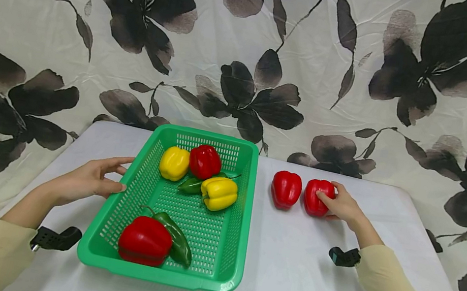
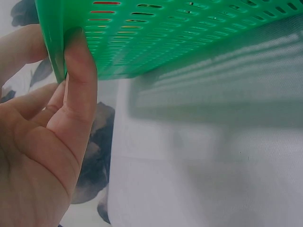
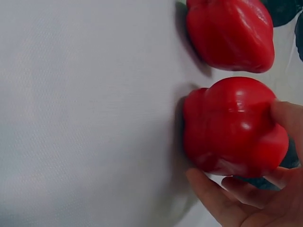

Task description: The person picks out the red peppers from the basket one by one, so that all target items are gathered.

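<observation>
quietly, near the far edge of the white table (image 1: 284, 283), the right hand (image 1: 346, 205) had its thumb and fingers bent round a red bell pepper (image 1: 316, 200), gripping it from the right. that pepper was at the table's far edge, right of the middle; whether it had left the cloth, one could not tell. just beside it, on its left, lay a second red pepper (image 1: 285, 190), with a narrow gap between the two.

over on the other side, the left hand (image 1: 90, 181) pinched the left edge of a green basket (image 1: 244, 240) — thumb and fingers on either side of the rim. the basket stood on the left part of the table, its far edge close to the table's own.

inside, toward the far left corner, sat a yellow pepper (image 1: 174, 163), with a dark red pepper (image 1: 205, 162) beside it along the far edge. another yellow pepper (image 1: 219, 194) lay nearer the right edge, partly over a green chili (image 1: 190, 186). by the near left corner a big red pepper (image 1: 145, 241) rested against a long green chili (image 1: 175, 241). beyond the table hung a flowered cloth (image 1: 329, 69) — dark blooms on white.
</observation>
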The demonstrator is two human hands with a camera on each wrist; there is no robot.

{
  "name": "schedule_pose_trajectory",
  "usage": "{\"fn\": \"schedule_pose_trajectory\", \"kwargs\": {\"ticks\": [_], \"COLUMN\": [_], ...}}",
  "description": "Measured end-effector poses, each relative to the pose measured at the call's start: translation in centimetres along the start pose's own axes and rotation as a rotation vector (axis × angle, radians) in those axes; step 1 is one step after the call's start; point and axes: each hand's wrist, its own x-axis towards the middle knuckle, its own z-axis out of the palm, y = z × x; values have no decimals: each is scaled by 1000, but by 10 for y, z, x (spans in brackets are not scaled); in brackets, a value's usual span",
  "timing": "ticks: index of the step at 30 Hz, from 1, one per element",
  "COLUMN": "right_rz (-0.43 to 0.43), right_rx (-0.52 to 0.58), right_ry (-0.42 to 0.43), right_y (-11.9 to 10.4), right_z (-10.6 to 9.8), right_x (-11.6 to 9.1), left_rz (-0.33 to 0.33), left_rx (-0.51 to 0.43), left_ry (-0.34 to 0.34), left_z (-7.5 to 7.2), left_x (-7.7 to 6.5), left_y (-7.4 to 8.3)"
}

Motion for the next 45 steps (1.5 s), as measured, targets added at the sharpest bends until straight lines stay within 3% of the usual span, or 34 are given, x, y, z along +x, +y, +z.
{"fn": "schedule_pose_trajectory", "kwargs": {"ticks": [15,30,45], "right_rz": [-118,-307,-455], "right_rx": [-157,-239,-210], "right_ry": [81,260,248], "right_y": [-19,-51,-87], "right_z": [-15,-13,2], "right_x": [-13,-23,-30], "left_rz": [2,8,8], "left_rx": [-2,-5,3], "left_ry": [-7,-9,-1], "left_z": [-1,0,0], "left_x": [0,0,0], "left_y": [0,0,0]}}
